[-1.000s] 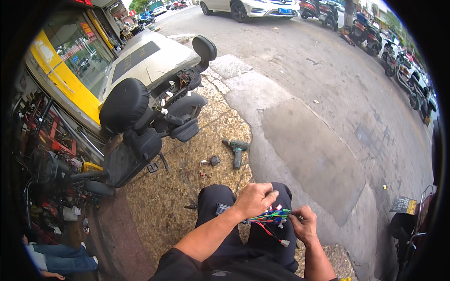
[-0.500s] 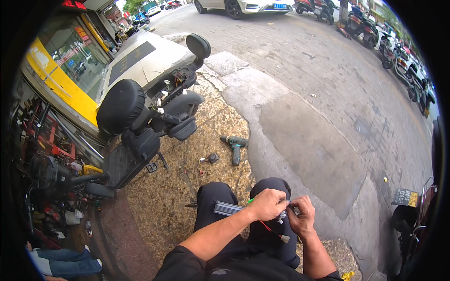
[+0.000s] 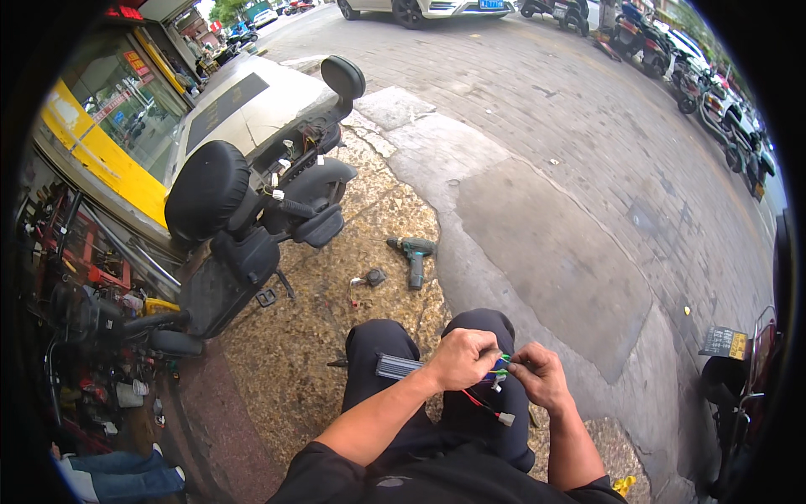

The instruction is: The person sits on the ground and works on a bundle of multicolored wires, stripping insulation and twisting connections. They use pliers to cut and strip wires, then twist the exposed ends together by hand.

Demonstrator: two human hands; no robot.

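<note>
A finned grey metal controller box lies across my thighs, its right part hidden under my left hand. Thin coloured wires, green and blue among them, bunch between my hands. My left hand is closed, thumb and fingers pinching at these wires. My right hand is closed too, its fingertips pinching a wire just to the right. Exactly which strand each holds is too small to tell. Below them, red and dark leads run to a pale plug connector hanging over my right thigh.
Ahead on the stone ground lie a cordless drill and a small black round part with wires. A partly stripped electric scooter with loose connectors stands at left. Another parked vehicle stands close at right.
My view has shifted slightly, so the surroundings sit a little further left and up. My fingers have shifted at the wires, and more green and blue wire shows between my hands.
</note>
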